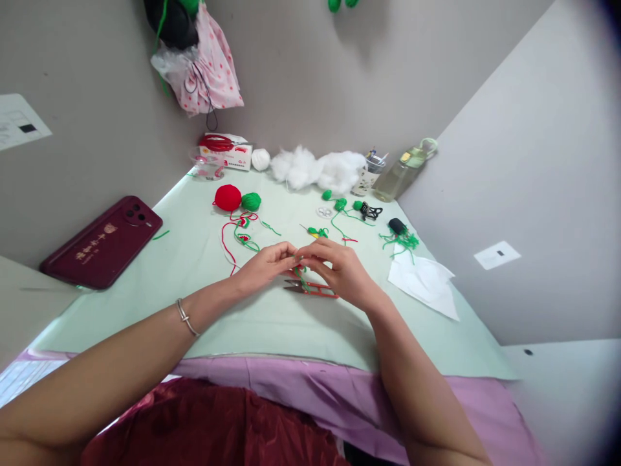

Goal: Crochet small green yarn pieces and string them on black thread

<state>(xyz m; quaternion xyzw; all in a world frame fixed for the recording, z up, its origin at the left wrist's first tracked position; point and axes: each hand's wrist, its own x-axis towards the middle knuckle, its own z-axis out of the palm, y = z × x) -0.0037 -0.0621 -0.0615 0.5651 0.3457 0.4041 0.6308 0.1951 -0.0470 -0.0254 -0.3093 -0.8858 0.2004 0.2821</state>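
Two hands meet over a bit of green and red yarn

At the near edge, a dark red garment [218, 421] lies below a purple cloth [301, 372] that hangs along the front of the pale green bench [262, 330]. Both forearms reach in over it, with a silver bracelet [184, 316] on the left wrist.

The left hand [268, 264] and right hand [347, 268] come together near the middle of the bench, fingertips pinching a small green and red yarn piece [301, 277]. The fingers partly hide it; its loose strands hang in front of orange-handled snips [321, 290], and whether they touch is unclear.

To the right lies white paper [424, 285]; to the left, a maroon phone [101, 243]. Just beyond the hands is a bundle of green yarn [317, 232]. Farther left, small red and green pieces [244, 239] lie among loose strands, near a red yarn ball [228, 198] and a green yarn ball [251, 202], which sit side by side. Right of these are a black clip [371, 211] and a black piece with green strands [398, 226].

Along the far side, left to right, stand a white yarn ball [261, 159], fluffy white stuffing [297, 167], a pen cup [367, 179] and a clear bottle [398, 178].
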